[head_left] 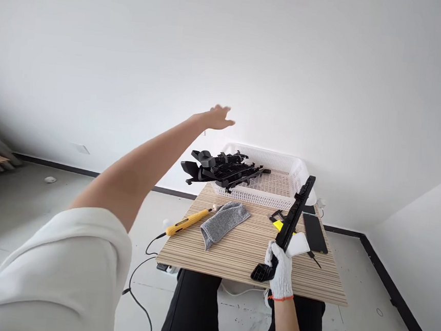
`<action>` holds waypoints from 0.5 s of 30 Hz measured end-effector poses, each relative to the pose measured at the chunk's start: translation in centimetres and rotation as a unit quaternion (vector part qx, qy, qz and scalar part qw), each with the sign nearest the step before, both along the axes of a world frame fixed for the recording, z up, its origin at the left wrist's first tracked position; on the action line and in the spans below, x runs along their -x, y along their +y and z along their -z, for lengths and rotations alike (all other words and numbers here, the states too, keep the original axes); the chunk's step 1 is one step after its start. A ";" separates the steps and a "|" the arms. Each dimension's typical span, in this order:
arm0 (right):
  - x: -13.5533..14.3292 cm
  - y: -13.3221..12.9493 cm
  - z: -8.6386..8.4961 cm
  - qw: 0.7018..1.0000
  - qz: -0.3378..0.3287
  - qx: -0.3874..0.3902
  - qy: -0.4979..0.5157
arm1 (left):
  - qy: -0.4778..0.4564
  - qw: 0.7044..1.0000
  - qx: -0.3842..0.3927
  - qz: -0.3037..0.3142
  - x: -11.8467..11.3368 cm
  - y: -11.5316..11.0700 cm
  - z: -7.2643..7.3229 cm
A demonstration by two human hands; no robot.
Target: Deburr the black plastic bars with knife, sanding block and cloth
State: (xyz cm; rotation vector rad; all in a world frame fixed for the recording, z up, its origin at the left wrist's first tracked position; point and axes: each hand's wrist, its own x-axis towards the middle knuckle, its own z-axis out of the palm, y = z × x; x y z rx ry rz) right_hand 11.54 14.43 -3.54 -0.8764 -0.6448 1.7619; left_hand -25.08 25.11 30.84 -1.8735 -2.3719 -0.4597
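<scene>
My bare left hand (217,118) is stretched out in the air before the wall, above the black plastic parts, with its fingers apart and nothing in it. In a white knit glove, my right hand (281,263) grips a long black plastic part (296,213) near its lower end. That part tilts up and away over the right side of the table. Several similar black plastic parts (223,170) lie piled in the white plastic basket (256,197), jutting over its left rim.
On the striped wooden table (235,259) lie a yellow corded tool (188,221), a grey cloth (225,222), a black phone (315,233), a white object (298,244) and a black and yellow tool (277,223). A black cable (137,302) hangs at the left. The white wall stands behind.
</scene>
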 end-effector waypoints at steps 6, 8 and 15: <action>1.8 -0.8 -1.6 0.999 -0.002 -0.016 -0.033 | -0.155 0.963 0.027 0.217 -12.4 -13.3 7.9; 2.9 -1.3 -2.3 1.000 -0.009 -0.028 -0.005 | -0.241 0.927 0.135 0.256 -16.0 -17.0 15.0; 4.0 -2.5 -0.9 0.989 -0.023 -0.145 -0.014 | -0.613 0.758 0.054 0.216 -22.6 -19.7 30.3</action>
